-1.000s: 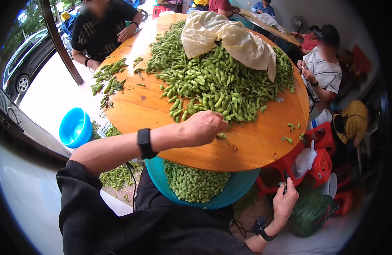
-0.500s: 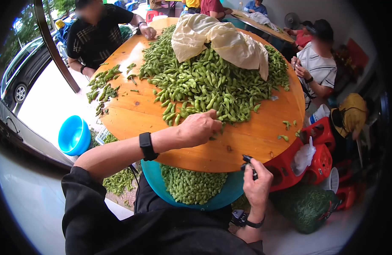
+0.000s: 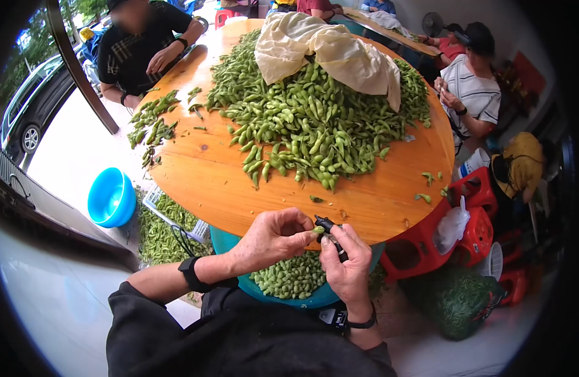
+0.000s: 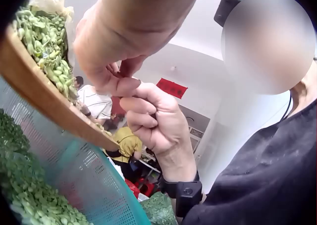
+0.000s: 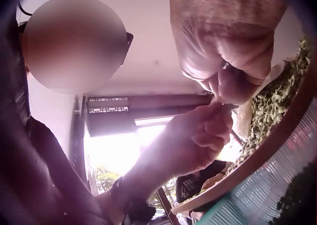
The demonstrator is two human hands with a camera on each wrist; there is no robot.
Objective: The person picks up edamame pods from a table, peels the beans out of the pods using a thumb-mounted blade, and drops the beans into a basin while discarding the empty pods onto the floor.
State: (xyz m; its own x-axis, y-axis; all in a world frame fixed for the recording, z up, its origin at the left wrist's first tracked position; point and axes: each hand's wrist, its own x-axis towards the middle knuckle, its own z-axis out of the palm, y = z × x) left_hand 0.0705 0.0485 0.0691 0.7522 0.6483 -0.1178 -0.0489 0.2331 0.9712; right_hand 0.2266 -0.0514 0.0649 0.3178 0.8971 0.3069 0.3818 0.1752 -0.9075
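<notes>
In the head view my left hand point(image 3: 270, 239) pinches a green pod point(image 3: 319, 230) between thumb and finger, over the table's near edge. My right hand point(image 3: 349, 264) meets it there, curled round a small black tool point(image 3: 326, 224) whose end is beside the pod. Below both hands, a teal basket point(image 3: 218, 242) holds shelled green beans point(image 3: 289, 277). A large heap of pods point(image 3: 308, 125) lies on the round wooden table point(image 3: 239, 210). In the wrist views the fingertips of both hands touch; the pod is mostly hidden there.
A cream cloth point(image 3: 327, 53) covers the heap's top. A blue basin point(image 3: 112, 197) stands left, near a crate and pods on the floor point(image 3: 170, 235). Red stools point(image 3: 421, 245) and a green net bag point(image 3: 453, 305) are at right. Other people sit around the tables.
My left hand has drawn back from the heap's edge toward me, now with a pod. My right hand has moved up and left with the black tool to meet it.
</notes>
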